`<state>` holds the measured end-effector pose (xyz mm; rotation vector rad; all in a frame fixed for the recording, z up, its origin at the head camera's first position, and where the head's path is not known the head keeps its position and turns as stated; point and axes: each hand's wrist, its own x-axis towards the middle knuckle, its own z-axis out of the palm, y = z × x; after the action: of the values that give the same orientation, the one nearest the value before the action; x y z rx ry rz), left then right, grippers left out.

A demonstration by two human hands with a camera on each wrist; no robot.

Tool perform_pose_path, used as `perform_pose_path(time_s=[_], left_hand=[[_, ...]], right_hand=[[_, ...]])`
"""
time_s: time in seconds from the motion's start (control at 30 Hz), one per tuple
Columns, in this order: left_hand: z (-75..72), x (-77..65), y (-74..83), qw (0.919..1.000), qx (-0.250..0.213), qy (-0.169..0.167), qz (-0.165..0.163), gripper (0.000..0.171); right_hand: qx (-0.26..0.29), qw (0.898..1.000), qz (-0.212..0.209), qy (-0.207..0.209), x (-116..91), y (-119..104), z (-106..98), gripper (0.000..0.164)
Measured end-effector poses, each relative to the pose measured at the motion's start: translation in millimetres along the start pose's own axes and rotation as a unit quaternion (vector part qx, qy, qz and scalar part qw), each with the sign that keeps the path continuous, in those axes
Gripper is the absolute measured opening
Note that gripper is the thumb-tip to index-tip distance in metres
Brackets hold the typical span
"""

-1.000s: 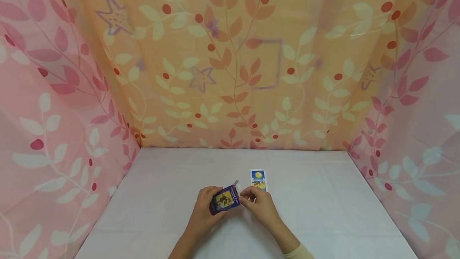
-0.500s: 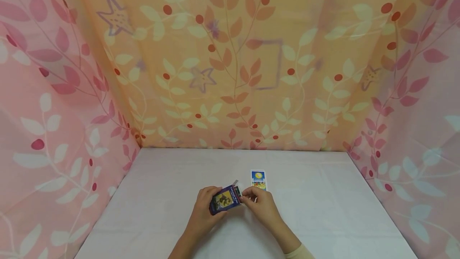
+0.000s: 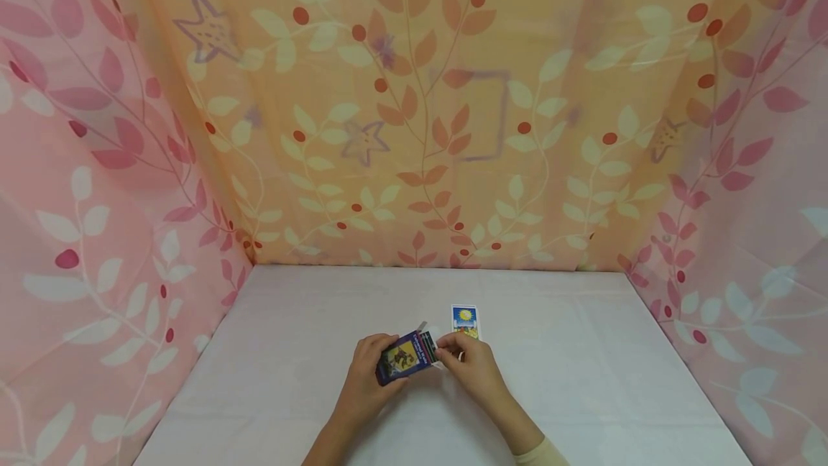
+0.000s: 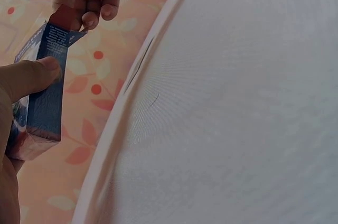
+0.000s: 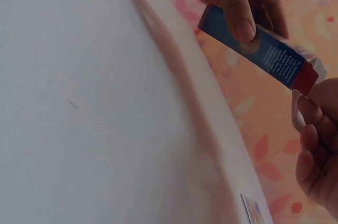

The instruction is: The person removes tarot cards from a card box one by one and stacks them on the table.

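Card box [image 3: 401, 361] held over bench [image 3: 291, 351].
Left hand [image 3: 370, 372] wraps it; right hand [image 3: 475, 369], curled, pinches contents [image 3: 430, 348] at open end. Best brace it, draw straight, avoid creasing flap [image 3: 422, 326].

The box [image 3: 404, 359] is blue, the tabletop [image 3: 569, 358] white, the leaf-patterned curtain [image 3: 414, 110] orange.

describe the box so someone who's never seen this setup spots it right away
Start at the white table below the orange curtain. At the head view's lower middle, the left grip holds the box, left of a flat card. Unlike that white-edged card with its sun, the box is thick and dark blue, with a yellow picture and open end.
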<state>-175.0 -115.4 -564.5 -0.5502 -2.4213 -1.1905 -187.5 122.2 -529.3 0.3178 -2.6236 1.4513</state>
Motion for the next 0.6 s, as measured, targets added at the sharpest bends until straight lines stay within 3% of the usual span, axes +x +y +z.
perform_pose_path(time_s=[0.4,0.6], left_hand=[[0.2,-0.2,-0.1,0.9999,0.004,-0.003,-0.012,0.080],[0.8,-0.8,-0.3,0.9999,0.005,0.000,-0.014,0.081]], right_hand=[[-0.004,0.999,-0.025,0.032,-0.3,-4.7,-6.6,0.010],[0.018,0.998,-0.025,0.045,1.1,-4.3,-10.4,0.010]])
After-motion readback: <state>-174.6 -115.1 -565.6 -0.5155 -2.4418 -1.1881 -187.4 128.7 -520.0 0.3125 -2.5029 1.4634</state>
